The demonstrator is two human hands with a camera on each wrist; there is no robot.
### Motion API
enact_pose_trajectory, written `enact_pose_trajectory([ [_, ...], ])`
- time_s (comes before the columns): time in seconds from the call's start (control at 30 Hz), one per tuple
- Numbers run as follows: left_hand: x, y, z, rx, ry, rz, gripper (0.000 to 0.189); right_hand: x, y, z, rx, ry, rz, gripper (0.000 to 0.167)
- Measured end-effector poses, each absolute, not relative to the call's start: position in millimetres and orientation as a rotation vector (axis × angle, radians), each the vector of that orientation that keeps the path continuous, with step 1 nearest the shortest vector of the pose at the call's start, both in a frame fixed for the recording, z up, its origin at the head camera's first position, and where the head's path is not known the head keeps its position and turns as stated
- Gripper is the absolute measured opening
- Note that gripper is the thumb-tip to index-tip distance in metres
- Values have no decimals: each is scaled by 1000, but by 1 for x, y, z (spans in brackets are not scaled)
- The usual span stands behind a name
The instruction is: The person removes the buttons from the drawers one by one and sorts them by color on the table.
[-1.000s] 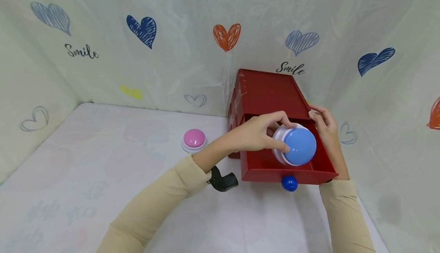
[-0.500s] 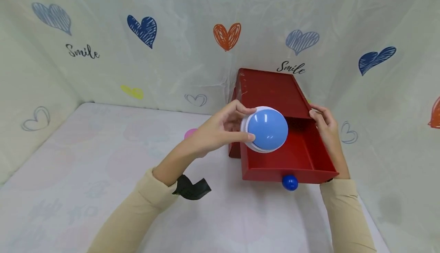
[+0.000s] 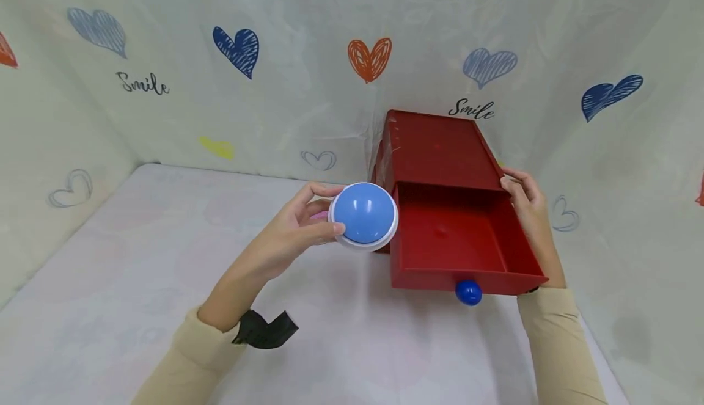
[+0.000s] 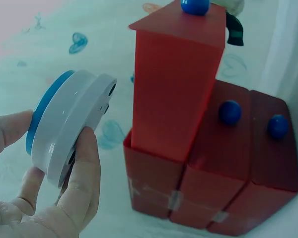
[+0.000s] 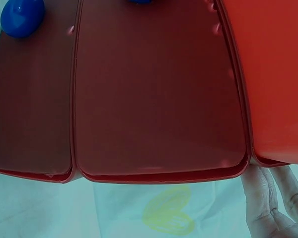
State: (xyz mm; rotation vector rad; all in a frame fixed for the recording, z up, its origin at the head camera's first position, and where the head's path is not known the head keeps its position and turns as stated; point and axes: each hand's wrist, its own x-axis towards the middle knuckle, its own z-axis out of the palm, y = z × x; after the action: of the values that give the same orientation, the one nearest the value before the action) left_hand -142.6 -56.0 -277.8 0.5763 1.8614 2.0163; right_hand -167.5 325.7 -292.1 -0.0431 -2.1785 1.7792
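My left hand (image 3: 291, 228) pinches a push button (image 3: 365, 212) with a blue dome and a round white base, held in the air left of the red drawer cabinet (image 3: 440, 148). In the left wrist view, the thumb is on the blue rim and fingers lie against the white underside. The top drawer (image 3: 440, 240) is pulled out, and its inside shows bare. My right hand (image 3: 530, 215) touches the cabinet's right side near its front edge; in the right wrist view its fingers (image 5: 258, 193) lie straight along that side.
A pink button (image 3: 321, 215) is mostly hidden behind my left hand. Blue ball knobs stand on the drawers, one knob (image 3: 469, 292) on the pulled-out front. Two shut drawers sit below it, their knobs (image 4: 230, 112) visible. A white curtain (image 3: 297, 105) hangs behind the table (image 3: 165, 270).
My left hand has lifted the blue button out of the drawer and carried it left, past the drawer's left wall. My right hand and the cabinet stay in place.
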Motion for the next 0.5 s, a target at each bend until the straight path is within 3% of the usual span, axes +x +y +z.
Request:
enact_pose_trajectory([
  [0.5, -134, -113, -332, 341, 1880, 2092, 25, -169, 329, -295, -20, -2176, 1795, 28],
])
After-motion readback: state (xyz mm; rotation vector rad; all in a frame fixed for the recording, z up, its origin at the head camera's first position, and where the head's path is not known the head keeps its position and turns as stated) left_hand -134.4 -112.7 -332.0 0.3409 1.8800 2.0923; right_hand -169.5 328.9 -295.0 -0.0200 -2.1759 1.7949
